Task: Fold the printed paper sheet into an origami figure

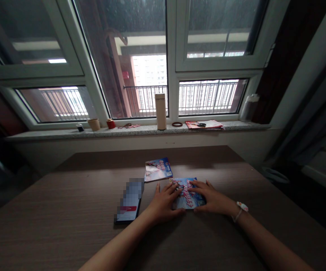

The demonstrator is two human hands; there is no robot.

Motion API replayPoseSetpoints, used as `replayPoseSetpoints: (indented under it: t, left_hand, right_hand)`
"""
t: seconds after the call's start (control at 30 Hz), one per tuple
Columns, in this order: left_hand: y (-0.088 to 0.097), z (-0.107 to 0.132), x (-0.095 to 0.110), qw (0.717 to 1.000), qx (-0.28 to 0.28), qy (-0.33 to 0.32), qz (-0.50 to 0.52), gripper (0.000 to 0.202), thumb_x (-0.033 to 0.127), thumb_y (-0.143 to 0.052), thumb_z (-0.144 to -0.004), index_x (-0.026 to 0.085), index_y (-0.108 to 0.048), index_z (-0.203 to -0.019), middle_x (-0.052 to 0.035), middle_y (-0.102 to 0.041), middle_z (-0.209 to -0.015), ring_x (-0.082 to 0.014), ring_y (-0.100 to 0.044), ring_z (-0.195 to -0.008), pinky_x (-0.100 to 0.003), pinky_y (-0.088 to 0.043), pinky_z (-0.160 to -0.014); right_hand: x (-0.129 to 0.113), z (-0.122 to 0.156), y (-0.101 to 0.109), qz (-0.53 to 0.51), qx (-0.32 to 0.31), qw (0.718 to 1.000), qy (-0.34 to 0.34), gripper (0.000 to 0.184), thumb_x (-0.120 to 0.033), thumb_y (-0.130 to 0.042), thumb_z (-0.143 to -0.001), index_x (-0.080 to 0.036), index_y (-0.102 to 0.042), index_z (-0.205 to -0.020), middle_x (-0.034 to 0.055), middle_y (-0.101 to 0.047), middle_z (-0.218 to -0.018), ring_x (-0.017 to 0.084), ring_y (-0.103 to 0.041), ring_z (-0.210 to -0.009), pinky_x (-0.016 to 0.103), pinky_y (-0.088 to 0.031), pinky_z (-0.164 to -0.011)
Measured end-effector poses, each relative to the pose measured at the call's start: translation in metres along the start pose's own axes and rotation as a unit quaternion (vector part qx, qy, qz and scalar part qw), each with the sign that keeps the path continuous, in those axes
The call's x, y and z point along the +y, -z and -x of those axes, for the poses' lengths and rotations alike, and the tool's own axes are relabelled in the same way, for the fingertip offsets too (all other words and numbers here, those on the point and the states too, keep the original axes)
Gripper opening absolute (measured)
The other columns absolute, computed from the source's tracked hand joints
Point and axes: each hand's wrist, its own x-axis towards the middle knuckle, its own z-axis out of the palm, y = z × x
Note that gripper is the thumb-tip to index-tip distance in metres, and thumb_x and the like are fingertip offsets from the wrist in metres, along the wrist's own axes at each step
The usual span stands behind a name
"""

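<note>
A blue printed booklet or card [185, 194] with pink and white lettering lies flat on the brown table [75, 188]. My left hand [165, 201] rests over its left side, fingers spread. On its right side lies my right hand [212, 197], fingers stretched over the edge and a bracelet on the wrist. Both hands touch the booklet without wrapping round it. A second, similar booklet [158, 169] sits just behind, to the left. Left of my left hand is a phone [129, 203], its lit screen partly pixelated.
Along the windowsill [140, 131] stand a beige thermos [160, 111], a paper cup [94, 124], a red spool [111, 123] and a clear bottle [249, 108]. Scissors [200, 124] lie on red papers [213, 125], beside a dark ring-shaped bracelet [177, 124]. Curtains hang at both sides.
</note>
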Motion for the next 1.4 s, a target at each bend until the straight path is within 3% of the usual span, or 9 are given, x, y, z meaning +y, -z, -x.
replayPoseSetpoints:
  t: [0.17,0.33,0.47,0.6,0.87,1.0,1.1,1.2,1.4]
  left_hand:
    - [-0.004,-0.003,-0.003,0.998,0.048,0.011,0.027,0.047,0.052,-0.053,-0.090,0.034,-0.051,-0.133,-0.0052,-0.045,-0.146,-0.0279,-0.035,-0.138,-0.063,-0.005,-0.113]
    - [-0.009,-0.007,-0.006,0.993,0.115,0.013,0.028,0.029,0.038,-0.049,-0.095,0.028,-0.062,-0.120,-0.0046,-0.064,-0.126,-0.0237,-0.052,-0.124,-0.059,-0.009,-0.115]
    - [-0.011,-0.009,-0.008,0.986,0.164,0.026,0.023,0.046,0.030,-0.056,-0.091,0.026,-0.047,-0.135,-0.0077,-0.062,-0.128,-0.0236,-0.056,-0.119,-0.053,-0.024,-0.114]
    - [-0.012,-0.010,-0.009,0.981,0.190,0.023,0.023,0.056,0.019,-0.057,-0.087,0.026,-0.040,-0.140,-0.0083,-0.056,-0.133,-0.0238,-0.053,-0.121,-0.049,-0.035,-0.109]
    - [-0.008,-0.010,-0.004,0.988,0.152,0.028,-0.029,0.027,0.022,-0.049,-0.093,0.027,-0.063,-0.115,-0.0084,-0.056,-0.130,-0.0240,-0.052,-0.120,-0.049,-0.032,-0.109]
    - [-0.012,-0.010,-0.005,0.990,0.134,0.039,-0.020,0.027,0.028,-0.050,-0.093,0.029,-0.062,-0.118,-0.0064,-0.057,-0.131,-0.0245,-0.050,-0.123,-0.053,-0.027,-0.111]
    - [-0.015,-0.009,-0.005,0.993,0.116,0.035,-0.015,0.029,0.032,-0.051,-0.093,0.029,-0.060,-0.121,-0.0049,-0.057,-0.132,-0.0246,-0.048,-0.125,-0.053,-0.025,-0.112]
    - [-0.016,-0.008,-0.005,0.993,0.105,0.042,-0.016,0.030,0.035,-0.050,-0.094,0.029,-0.059,-0.122,-0.0046,-0.055,-0.135,-0.0246,-0.045,-0.128,-0.054,-0.021,-0.113]
    - [-0.013,-0.008,-0.004,0.995,0.084,0.044,-0.022,0.033,0.037,-0.047,-0.095,0.030,-0.054,-0.126,-0.0047,-0.049,-0.141,-0.0261,-0.041,-0.131,-0.060,-0.014,-0.113]
  right_hand:
    - [0.002,-0.002,-0.001,-0.011,0.036,0.999,0.018,0.041,-0.045,-0.062,-0.082,-0.028,-0.064,-0.118,0.0090,-0.045,-0.145,0.030,-0.034,-0.138,0.057,-0.007,-0.115]
    - [-0.001,-0.005,0.001,-0.022,0.123,0.992,0.033,0.023,-0.036,-0.054,-0.087,-0.021,-0.069,-0.095,0.0093,-0.067,-0.111,0.023,-0.058,-0.109,0.041,-0.038,-0.104]
    - [0.000,-0.008,-0.001,-0.027,0.152,0.988,0.009,0.020,-0.036,-0.048,-0.092,-0.022,-0.062,-0.093,0.0029,-0.069,-0.092,0.019,-0.064,-0.089,0.048,-0.028,-0.110]
    - [0.004,-0.013,-0.009,-0.013,0.185,0.983,-0.018,0.017,-0.034,-0.047,-0.092,-0.021,-0.055,-0.098,0.0032,-0.069,-0.093,0.019,-0.064,-0.089,0.049,-0.026,-0.111]
    - [0.005,-0.017,-0.018,-0.003,0.218,0.976,-0.023,0.025,-0.026,-0.040,-0.093,-0.020,-0.052,-0.113,0.0083,-0.067,-0.107,0.022,-0.061,-0.102,0.048,-0.031,-0.109]
    - [0.005,-0.017,-0.018,-0.033,0.229,0.973,-0.009,0.031,-0.021,-0.037,-0.091,-0.021,-0.054,-0.118,0.0088,-0.063,-0.113,0.022,-0.057,-0.106,0.043,-0.041,-0.101]
    - [0.003,-0.017,-0.017,-0.051,0.225,0.973,0.025,0.030,-0.021,-0.037,-0.092,-0.021,-0.060,-0.110,0.0090,-0.060,-0.113,0.021,-0.056,-0.106,0.038,-0.044,-0.097]
    - [0.001,-0.014,-0.016,-0.037,0.194,0.979,0.049,0.023,-0.027,-0.044,-0.092,-0.022,-0.066,-0.099,0.0081,-0.059,-0.112,0.021,-0.054,-0.108,0.037,-0.043,-0.098]
    - [-0.001,-0.011,-0.015,-0.013,0.171,0.984,0.040,0.024,-0.037,-0.053,-0.089,-0.021,-0.065,-0.102,0.0095,-0.056,-0.126,0.023,-0.049,-0.119,0.039,-0.038,-0.106]
